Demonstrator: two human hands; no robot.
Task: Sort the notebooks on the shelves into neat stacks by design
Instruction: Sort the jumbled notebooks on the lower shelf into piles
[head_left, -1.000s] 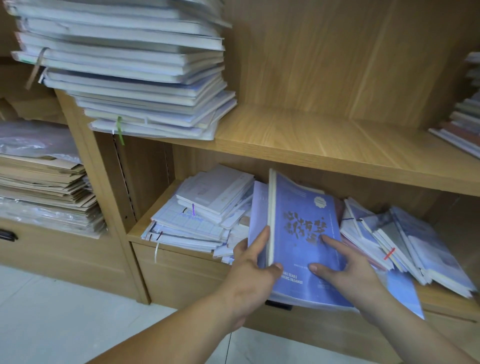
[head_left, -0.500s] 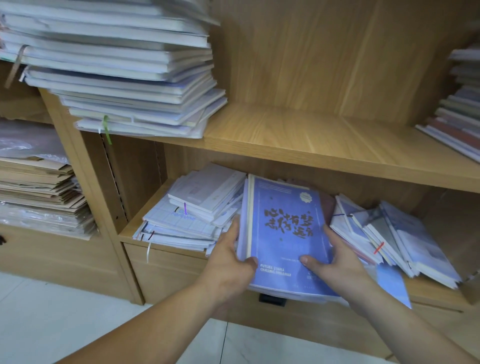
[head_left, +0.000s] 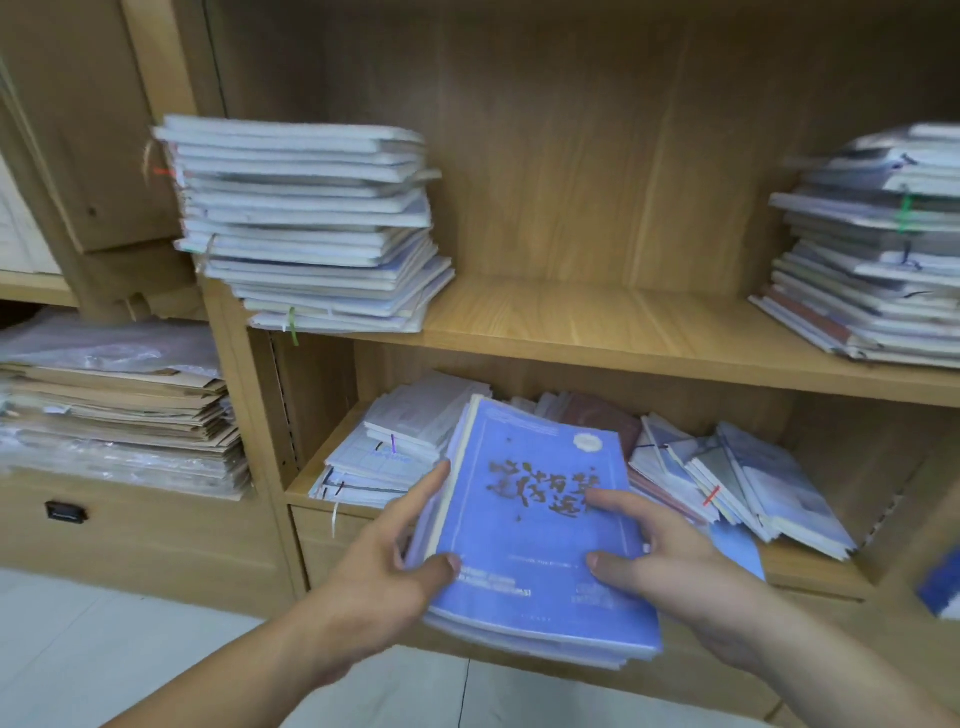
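Blue bunch halfway out of the messy shelf

Left hand (head_left: 395, 566) and right hand (head_left: 670, 566) clamp a bundle of matching blue notebooks (head_left: 535, 525) from either side, thumbs pressed on the top cover. The bundle sticks out over the lower shelf (head_left: 815, 569) edge. Looks like the gather-one-design step to me. Next it probably needs squaring up and a flat spot, maybe the bare middle of the upper shelf (head_left: 597, 332).

L hand (head_left: 395, 561) | R hand (head_left: 670, 566) | forearms (head_left: 249, 670) bare to frame edge | nails prob. short, blurry
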